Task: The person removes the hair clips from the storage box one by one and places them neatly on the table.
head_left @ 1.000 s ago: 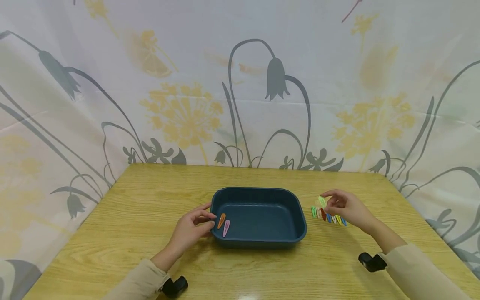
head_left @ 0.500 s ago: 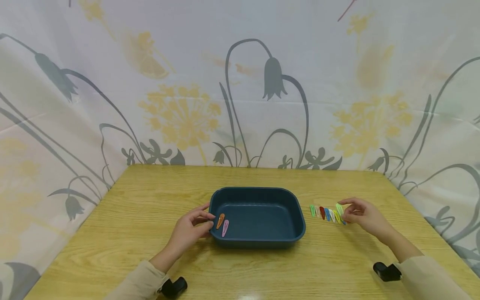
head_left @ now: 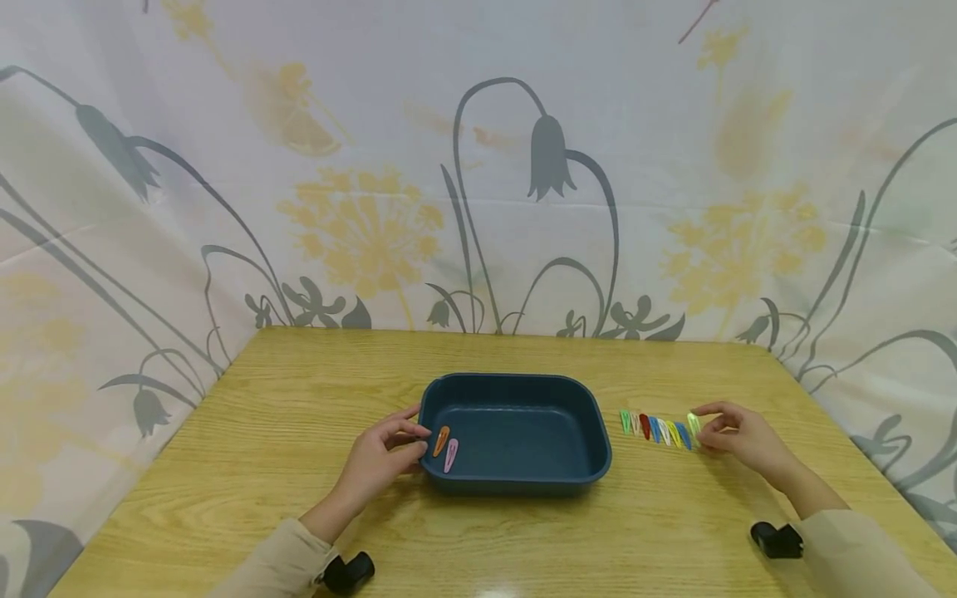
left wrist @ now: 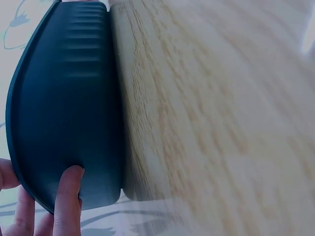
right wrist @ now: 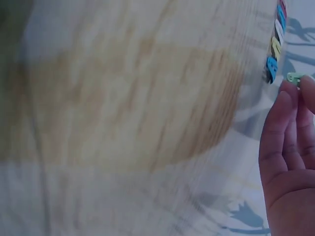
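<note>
My left hand (head_left: 383, 453) grips the left rim of a dark blue plastic tray (head_left: 516, 487); in the left wrist view one finger (left wrist: 69, 196) lies against its outer wall. Inside the tray, near that hand, lie an orange hair clip (head_left: 441, 441) and a pink hair clip (head_left: 451, 456). On the right, my right hand (head_left: 736, 436) pinches a light green hair clip (head_left: 694, 425) between thumb and fingertips, close over the table. It is at the right end of a slanting row of several coloured hair clips, beside a blue hair clip (head_left: 684, 436).
The row continues leftward through yellow, white, blue, red and beige to a green hair clip (head_left: 625, 422) near the tray's right side. All stand on a wooden table (head_left: 336, 365), with a flower-patterned curtain (head_left: 493, 249) behind its back edge.
My right hand has moved rightward along the row with the light green hair clip, from above the middle clips to the right end. The left hand stays at the tray.
</note>
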The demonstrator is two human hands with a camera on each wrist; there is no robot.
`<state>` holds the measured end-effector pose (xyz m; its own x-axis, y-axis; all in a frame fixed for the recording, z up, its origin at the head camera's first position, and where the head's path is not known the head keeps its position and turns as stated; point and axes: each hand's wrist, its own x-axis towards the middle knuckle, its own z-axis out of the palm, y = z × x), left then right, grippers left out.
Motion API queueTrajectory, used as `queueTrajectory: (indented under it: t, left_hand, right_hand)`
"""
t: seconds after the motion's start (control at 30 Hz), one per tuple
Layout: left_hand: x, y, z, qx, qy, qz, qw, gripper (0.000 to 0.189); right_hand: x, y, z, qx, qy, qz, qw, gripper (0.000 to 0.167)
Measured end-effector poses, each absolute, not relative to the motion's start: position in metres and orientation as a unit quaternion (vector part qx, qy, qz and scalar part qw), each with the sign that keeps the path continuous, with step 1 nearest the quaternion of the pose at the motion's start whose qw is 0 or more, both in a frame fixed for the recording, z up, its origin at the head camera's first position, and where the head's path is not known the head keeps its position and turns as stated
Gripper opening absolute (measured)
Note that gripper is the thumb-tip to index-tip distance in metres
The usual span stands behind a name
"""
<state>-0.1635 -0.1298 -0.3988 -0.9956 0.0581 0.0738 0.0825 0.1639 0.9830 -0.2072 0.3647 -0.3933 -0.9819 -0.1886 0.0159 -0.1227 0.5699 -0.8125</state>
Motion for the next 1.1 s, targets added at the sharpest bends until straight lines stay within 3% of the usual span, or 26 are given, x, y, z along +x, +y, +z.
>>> queueTrajectory:
  t: [0.63,1.1]
  left_hand:
    - [-0.163,-0.127,-0.395,-0.046,-0.758,-0.651,0.002,0.014]
    - [-0.162,-0.128,-0.396,-0.041,-0.754,-0.656,0.005,0.014]
  right_hand:
    - [-0.217,0.376,-0.399,-0.059,0.897,-0.425,0.106,0.042]
    - [-0.221,0.373,-0.399,-0.065,0.897,-0.419,0.121,0.042]
